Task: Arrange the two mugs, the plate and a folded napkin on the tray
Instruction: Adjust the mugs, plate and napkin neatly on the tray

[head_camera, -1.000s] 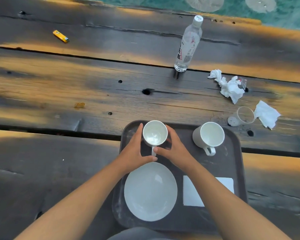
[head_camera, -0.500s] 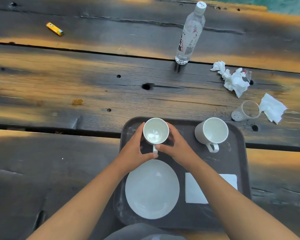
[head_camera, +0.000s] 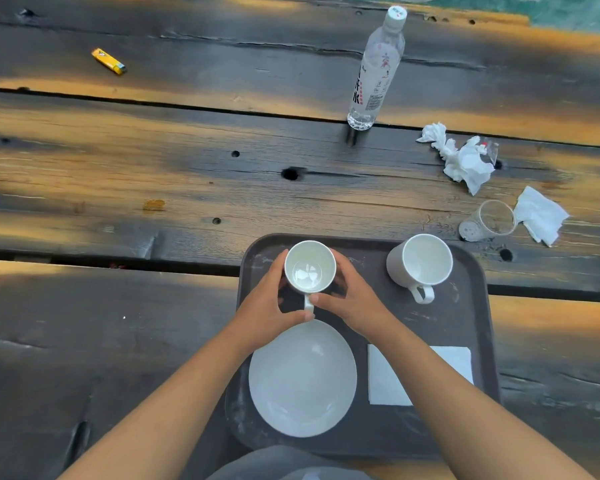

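Presently, the placing of the first mug (head_camera: 310, 268) is the step in hand. The left hand (head_camera: 267, 306) and the right hand (head_camera: 355, 299) cup this mug from either side: the fingers of each curl round its wall, and the two thumbs close on its handle, which points toward the person. The mug stands upright in the far left corner of the tray (head_camera: 478, 317), just beyond the plate (head_camera: 302, 379). Whether its base rests fully on the tray cannot be told, since the hands hide it.

The second mug (head_camera: 420, 259) stands in the far right corner, handle likewise toward the person, well apart from the first. The folded napkin (head_camera: 456, 362) lies flat in the near right part of the tray, just beside the plate and partly covered by the right forearm. All four items thus appear to be on the tray, so the task is judged nearly complete.

The next move calls for a gentle release. Both hands should open and draw back without catching the handle or brushing the plate rim, which lies close under the thumbs.

Off the tray, on the wooden table (head_camera: 153, 174), are a water bottle (head_camera: 378, 67), a yellow lighter (head_camera: 109, 61), a crumpled tissue (head_camera: 465, 162), a tipped plastic cup (head_camera: 489, 220) and a second tissue (head_camera: 541, 216).
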A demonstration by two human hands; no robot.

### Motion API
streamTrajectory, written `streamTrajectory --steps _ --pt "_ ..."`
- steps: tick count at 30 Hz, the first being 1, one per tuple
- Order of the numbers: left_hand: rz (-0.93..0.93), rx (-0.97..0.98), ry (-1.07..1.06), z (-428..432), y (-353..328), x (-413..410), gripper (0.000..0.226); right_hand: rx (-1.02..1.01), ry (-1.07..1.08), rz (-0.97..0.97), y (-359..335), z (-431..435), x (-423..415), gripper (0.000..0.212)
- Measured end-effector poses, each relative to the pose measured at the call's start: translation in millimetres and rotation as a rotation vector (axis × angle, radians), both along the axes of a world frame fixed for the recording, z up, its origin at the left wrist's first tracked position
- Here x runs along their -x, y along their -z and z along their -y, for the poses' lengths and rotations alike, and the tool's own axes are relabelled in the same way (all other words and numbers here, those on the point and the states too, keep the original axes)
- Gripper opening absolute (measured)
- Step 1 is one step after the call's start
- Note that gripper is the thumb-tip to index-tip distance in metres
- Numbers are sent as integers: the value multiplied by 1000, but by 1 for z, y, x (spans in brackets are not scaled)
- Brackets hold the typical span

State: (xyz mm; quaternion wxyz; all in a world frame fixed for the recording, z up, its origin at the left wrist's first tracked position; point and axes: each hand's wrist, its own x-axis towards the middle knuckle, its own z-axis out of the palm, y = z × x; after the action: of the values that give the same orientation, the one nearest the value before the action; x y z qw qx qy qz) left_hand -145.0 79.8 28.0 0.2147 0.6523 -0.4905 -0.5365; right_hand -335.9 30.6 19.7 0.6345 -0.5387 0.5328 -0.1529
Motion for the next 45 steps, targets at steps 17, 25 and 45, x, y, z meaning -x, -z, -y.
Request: streamTrajectory --steps 17,25,45 --pt "-9 5 -13 -2 3 1 112 13 -11 -10 5 1 -1 80" --pt "-44 -14 -10 -2 5 -1 111 12 -19 8 2 2 -1 79" --pt "322 9 -42 -43 -26 1 78 36 -123 -258 -35 -30 40 81"
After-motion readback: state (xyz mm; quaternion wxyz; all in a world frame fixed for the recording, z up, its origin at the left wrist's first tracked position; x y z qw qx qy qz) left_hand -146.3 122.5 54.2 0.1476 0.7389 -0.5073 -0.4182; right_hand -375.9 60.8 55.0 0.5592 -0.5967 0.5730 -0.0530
